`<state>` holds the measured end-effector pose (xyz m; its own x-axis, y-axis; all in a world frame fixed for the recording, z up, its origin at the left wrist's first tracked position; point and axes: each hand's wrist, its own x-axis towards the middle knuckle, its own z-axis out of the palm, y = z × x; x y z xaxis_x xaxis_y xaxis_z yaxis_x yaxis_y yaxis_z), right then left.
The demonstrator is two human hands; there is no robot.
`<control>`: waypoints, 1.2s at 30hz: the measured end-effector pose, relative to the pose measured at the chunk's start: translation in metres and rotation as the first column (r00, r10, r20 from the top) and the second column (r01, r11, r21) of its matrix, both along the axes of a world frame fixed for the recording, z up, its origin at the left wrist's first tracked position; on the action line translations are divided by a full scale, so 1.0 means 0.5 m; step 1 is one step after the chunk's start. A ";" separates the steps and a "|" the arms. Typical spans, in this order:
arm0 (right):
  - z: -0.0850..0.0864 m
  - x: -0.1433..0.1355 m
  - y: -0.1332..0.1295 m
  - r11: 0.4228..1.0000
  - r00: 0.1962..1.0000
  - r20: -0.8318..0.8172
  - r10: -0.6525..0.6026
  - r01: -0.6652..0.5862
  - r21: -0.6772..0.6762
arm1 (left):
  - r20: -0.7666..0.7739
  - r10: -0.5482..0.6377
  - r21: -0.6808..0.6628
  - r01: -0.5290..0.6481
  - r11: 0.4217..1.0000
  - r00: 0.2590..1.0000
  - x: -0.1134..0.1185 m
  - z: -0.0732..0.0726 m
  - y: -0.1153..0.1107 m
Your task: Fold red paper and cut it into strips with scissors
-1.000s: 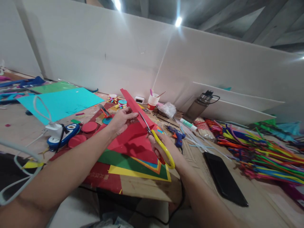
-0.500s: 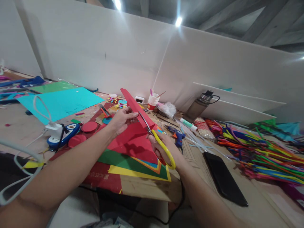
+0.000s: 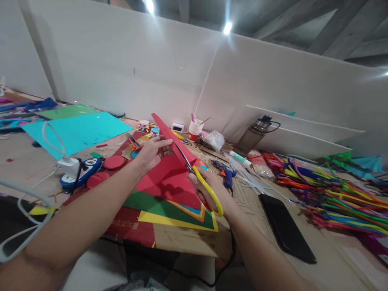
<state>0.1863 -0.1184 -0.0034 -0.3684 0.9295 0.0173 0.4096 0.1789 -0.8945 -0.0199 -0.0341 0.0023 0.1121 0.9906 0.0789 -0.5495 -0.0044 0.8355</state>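
Observation:
My left hand (image 3: 156, 151) pinches a long strip of red paper (image 3: 163, 128) between thumb and fingers. My right hand (image 3: 204, 184) grips yellow-handled scissors (image 3: 209, 190), whose blades lie along the red strip with the tips close to my left fingers. Beneath both hands is a red sheet (image 3: 169, 186), on top of a green sheet (image 3: 145, 204) and a yellow sheet (image 3: 172, 222). Several red paper discs lie left of my left hand, among them a near one (image 3: 114, 162).
Right of my right hand lie a blue glue gun (image 3: 228, 176), a black phone (image 3: 286, 228) and a heap of coloured pipe cleaners (image 3: 339, 198). A dark bottle (image 3: 253, 135) and paper cups (image 3: 195, 129) stand behind. Leftward are a turquoise sheet (image 3: 81, 129) and a blue power strip (image 3: 81, 173).
My left hand has turned slightly and its thumb has shifted up along the red strip. The strip's far end has swung a little left. The scissors stay almost in place.

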 end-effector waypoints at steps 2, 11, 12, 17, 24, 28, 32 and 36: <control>0.003 -0.001 -0.001 1.000 1.000 -0.003 0.005 -0.005 0.002 | -0.017 0.009 0.005 -0.009 1.000 1.000 -0.003 0.000 0.002; 0.000 -0.003 -0.003 1.000 1.000 -0.004 0.025 -0.025 0.012 | -0.040 -0.017 0.020 0.018 1.000 0.999 0.007 -0.006 -0.002; -0.001 -0.003 -0.002 1.000 1.000 -0.004 0.024 -0.024 0.013 | -0.040 -0.022 0.024 0.023 0.999 0.999 0.008 -0.006 -0.002; -0.003 -0.001 -0.001 1.000 1.000 -0.019 0.010 -0.009 0.019 | -0.040 -0.033 0.042 0.035 0.999 0.999 0.007 -0.009 0.000; -0.003 0.002 0.000 1.000 1.000 0.004 0.010 -0.010 0.023 | -0.049 -0.040 0.046 0.042 0.998 0.998 0.007 -0.011 0.003; -0.004 0.001 -0.001 1.000 1.000 0.002 -0.002 0.002 0.008 | -0.044 -0.050 0.041 0.052 0.998 0.998 0.006 -0.010 0.003; -0.005 0.000 -0.002 1.000 1.000 0.011 -0.023 0.023 0.000 | -0.044 -0.060 0.038 0.061 0.997 0.997 0.006 -0.009 0.002; -0.004 0.001 -0.001 1.000 1.000 0.013 -0.008 0.008 0.001 | -0.039 -0.044 0.019 0.045 0.999 0.998 0.004 -0.003 0.000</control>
